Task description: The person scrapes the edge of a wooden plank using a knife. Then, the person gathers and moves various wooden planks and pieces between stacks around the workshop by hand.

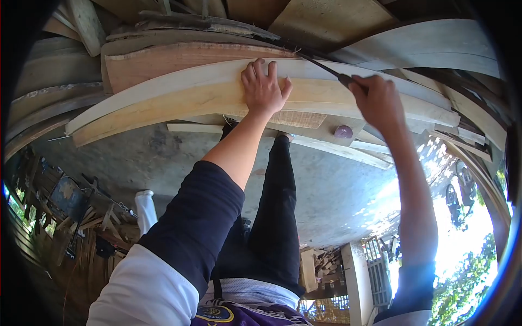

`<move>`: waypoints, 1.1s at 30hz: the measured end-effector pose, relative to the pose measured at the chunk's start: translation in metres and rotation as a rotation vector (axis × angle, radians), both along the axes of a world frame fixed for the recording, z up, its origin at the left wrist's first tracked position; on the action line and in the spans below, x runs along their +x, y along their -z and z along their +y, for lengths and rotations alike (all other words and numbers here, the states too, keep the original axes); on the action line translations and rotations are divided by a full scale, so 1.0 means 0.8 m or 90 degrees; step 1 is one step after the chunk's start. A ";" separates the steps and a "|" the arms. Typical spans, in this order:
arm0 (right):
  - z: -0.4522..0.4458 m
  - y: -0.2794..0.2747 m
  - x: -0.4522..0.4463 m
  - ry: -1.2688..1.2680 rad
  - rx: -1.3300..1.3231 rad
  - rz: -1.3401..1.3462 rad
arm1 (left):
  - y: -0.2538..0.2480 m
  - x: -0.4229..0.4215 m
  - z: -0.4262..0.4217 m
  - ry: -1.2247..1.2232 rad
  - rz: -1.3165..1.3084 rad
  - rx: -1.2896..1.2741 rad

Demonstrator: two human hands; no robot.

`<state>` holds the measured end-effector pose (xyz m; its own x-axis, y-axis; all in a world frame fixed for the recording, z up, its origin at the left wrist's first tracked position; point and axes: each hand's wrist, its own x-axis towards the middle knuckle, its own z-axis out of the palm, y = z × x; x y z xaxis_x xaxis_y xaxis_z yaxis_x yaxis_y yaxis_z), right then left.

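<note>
A long pale wooden plank [179,103] spans the upper view, appearing bowed through the wide lens. My left hand [262,89] lies on its whitish upper face with the fingers spread, pressing rather than gripping. To the right, my right hand [376,103] is closed around the handle of a long, thin, dark-bladed tool [325,67]. The blade slants up and left across the plank's far edge. Whether it is a file or a knife I cannot tell, and its tip blends into dark wood behind.
A reddish-brown board [185,58] and a greyish board [418,46] lie just beyond the plank, among more stacked lumber. Under the plank are a round purple object [343,131] and loose wood strips [337,149]. A concrete floor [331,190] extends below.
</note>
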<state>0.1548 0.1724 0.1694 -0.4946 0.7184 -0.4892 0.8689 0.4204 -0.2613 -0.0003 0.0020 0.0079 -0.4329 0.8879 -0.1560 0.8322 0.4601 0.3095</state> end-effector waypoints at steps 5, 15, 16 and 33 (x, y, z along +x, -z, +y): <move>-0.045 -0.004 0.000 0.091 -0.004 -0.026 | -0.001 -0.003 0.001 -0.004 -0.012 -0.009; 0.015 0.066 -0.060 -0.073 -0.025 -0.080 | 0.007 -0.003 -0.003 -0.013 -0.017 0.003; 0.025 0.043 -0.063 -0.084 -0.028 -0.090 | 0.006 -0.001 -0.005 -0.013 -0.023 0.001; 0.059 -0.045 -0.071 -0.139 -0.056 -0.089 | 0.009 -0.003 -0.004 -0.018 -0.018 -0.010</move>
<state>0.0980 0.2194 0.2053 -0.5559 0.5544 -0.6193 0.7906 0.5828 -0.1880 -0.0028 -0.0009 0.0010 -0.4524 0.8731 -0.1817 0.8101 0.4875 0.3257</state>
